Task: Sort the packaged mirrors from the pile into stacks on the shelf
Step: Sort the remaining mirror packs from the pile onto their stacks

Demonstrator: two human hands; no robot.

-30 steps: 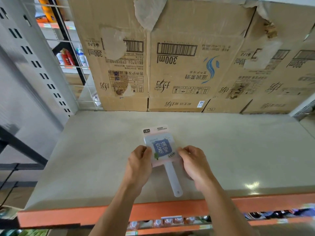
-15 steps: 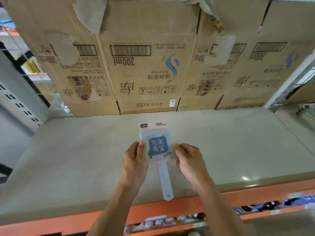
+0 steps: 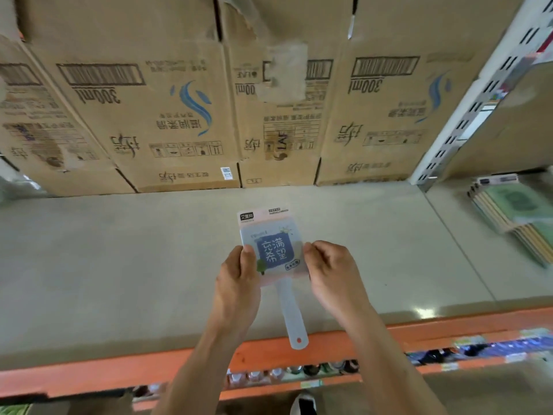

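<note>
A packaged hand mirror (image 3: 273, 250) with a pale card, a blue label and a white handle is held over the grey shelf board (image 3: 119, 265). My left hand (image 3: 238, 280) grips its left edge and my right hand (image 3: 332, 274) grips its right edge. The handle points toward me and reaches past the orange front rail (image 3: 89, 375). At the far right, on the neighbouring shelf, lies a stack of flat green packages (image 3: 517, 214).
Large cardboard boxes (image 3: 185, 115) line the back of the shelf. A perforated grey upright (image 3: 460, 121) separates this shelf from the right one. Bottles show on the shelf below the rail (image 3: 299, 372).
The view has swung to the right, bringing the right shelf and its green stack into sight. The mirror stays between both hands and has drawn slightly nearer the front edge.
</note>
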